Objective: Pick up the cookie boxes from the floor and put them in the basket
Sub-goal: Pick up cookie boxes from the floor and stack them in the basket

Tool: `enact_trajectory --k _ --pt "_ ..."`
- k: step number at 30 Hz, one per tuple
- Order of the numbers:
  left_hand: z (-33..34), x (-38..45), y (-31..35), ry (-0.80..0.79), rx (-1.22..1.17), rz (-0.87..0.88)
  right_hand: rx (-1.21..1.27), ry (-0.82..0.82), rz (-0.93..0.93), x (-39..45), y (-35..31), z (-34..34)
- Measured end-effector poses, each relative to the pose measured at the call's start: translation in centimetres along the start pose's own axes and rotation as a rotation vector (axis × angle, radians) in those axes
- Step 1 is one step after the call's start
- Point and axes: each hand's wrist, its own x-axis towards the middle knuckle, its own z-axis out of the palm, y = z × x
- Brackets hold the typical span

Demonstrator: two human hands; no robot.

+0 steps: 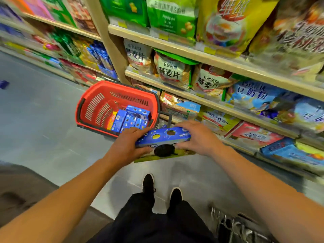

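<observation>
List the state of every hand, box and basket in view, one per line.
Left hand: grips the held boxes' left end.
Right hand: grips their right end.
Held boxes: two stacked, blue on top, off the floor, near the basket.
Basket: red, on the floor, handle down.
Boxes in basket: several, packed at its near right.

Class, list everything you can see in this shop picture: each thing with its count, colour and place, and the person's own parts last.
basket: one, red, on the floor by the shelves.
boxes in basket: several, mostly blue, one yellow; exact count unclear.
held boxes: blue one on top of another, between both hands.
shelves: wooden, right and behind, filled with colourful bags.
floor: grey.
shoes: two, black.
left hand: grips the boxes' left end.
right hand: grips the right end.
</observation>
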Motion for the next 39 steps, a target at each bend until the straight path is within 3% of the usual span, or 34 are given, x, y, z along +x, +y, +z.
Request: enact_trajectory --k 6,10,17,27,39 --pt "-2.3 -4.6 0.7 0.193 0.005 -0.119 0.02 0.003 -0.109 -1.0 -3.6 -1.1" --pt "-3.9 -6.0 0.0 0.219 -0.02 -0.196 0.014 -0.011 -0.124 -0.5 -5.7 -1.2" --pt "-8.3 -7.3 -5.4 0.293 -0.053 -0.149 -0.039 -0.015 -0.157 4.1 -11.6 -0.7" --pt "-16.9 -4.8 -15.9 0.255 -0.042 -0.003 -0.012 0.091 -0.048 10.7 -21.2 1.5" --pt "-19.9 4.8 -22.6 0.073 -0.03 0.086 0.103 0.13 0.13 18.0 -21.2 1.8"
